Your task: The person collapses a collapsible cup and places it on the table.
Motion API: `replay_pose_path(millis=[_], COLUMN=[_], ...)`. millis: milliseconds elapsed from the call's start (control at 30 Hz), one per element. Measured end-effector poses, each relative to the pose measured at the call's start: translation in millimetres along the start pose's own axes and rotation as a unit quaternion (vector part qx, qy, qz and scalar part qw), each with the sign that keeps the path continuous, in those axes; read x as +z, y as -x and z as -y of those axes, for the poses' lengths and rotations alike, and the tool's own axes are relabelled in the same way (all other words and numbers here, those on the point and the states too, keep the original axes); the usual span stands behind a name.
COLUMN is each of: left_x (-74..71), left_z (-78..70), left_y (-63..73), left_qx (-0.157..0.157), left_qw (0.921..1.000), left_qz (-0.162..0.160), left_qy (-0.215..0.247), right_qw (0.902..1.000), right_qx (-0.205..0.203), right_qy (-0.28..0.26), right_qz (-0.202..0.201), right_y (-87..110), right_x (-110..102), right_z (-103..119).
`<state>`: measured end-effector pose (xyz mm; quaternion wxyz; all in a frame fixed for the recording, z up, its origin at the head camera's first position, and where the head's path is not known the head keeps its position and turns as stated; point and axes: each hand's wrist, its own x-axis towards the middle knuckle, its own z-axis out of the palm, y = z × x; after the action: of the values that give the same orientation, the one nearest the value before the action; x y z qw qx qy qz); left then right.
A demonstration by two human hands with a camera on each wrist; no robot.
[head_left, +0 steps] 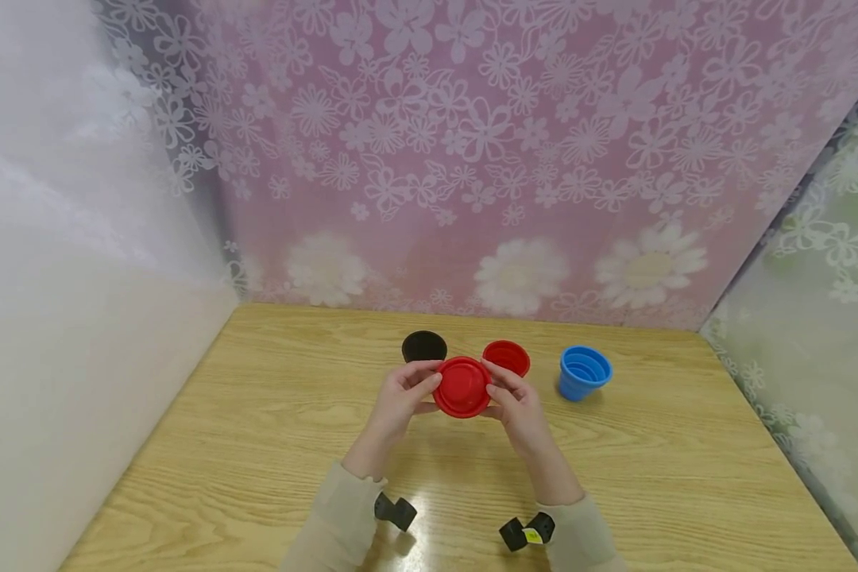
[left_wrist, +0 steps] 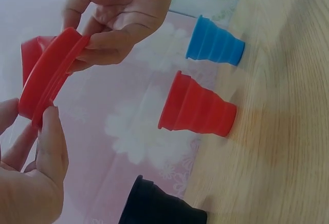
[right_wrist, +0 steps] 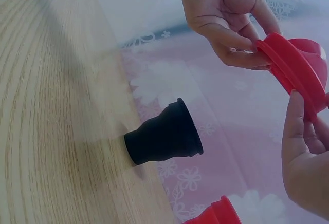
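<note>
A flattened red collapsible cup (head_left: 462, 388) is held up above the table between both hands. My left hand (head_left: 399, 397) pinches its left edge, thumb on the near face and fingers behind. On the opposite edge my right hand (head_left: 520, 411) grips it the same way. In the left wrist view the folded cup (left_wrist: 54, 72) appears side-on, a thick ringed rim with a part bulging out on one side. Beyond the hands, an expanded black cup (right_wrist: 163, 134) and an expanded red cup (left_wrist: 198, 106) stand upright on the table, partly hidden by the hands in the head view.
To the right stands an expanded blue cup (head_left: 584, 373), mouth up. The wooden table (head_left: 257, 445) ends at a pink flowered backdrop (head_left: 429, 199), with a pale wall (head_left: 79, 278) at left and a flowered sheet (head_left: 815, 334) at right. Black devices (head_left: 395, 510) sit on both wrists.
</note>
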<state>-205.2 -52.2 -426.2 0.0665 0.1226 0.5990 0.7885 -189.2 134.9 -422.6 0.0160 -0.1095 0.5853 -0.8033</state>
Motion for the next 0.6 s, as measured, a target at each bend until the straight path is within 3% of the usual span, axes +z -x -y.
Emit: replay_pose_path(millis=[200, 367, 600], left_x=[-0.4, 2.4, 8.7], left_z=[1.2, 2.6, 2.8], left_y=[0.6, 0.6, 1.0], left_qx=[-0.003, -0.001, 0.029], left_qw=[0.9999, 0.9999, 0.9978], left_qz=[0.015, 0.001, -0.027], left_qy=[-0.005, 0.017, 0.052], right_qw=[0.9998, 0.9993, 0.9973], right_qx=[0.013, 0.015, 0.004], right_qy=[0.001, 0.004, -0.013], right_qz=[-0.016, -0.033, -0.072], right_y=[-0.2, -1.4, -3.4], right_x=[0.8, 3.0, 8.0], right_z=[1.8, 0.6, -8.8])
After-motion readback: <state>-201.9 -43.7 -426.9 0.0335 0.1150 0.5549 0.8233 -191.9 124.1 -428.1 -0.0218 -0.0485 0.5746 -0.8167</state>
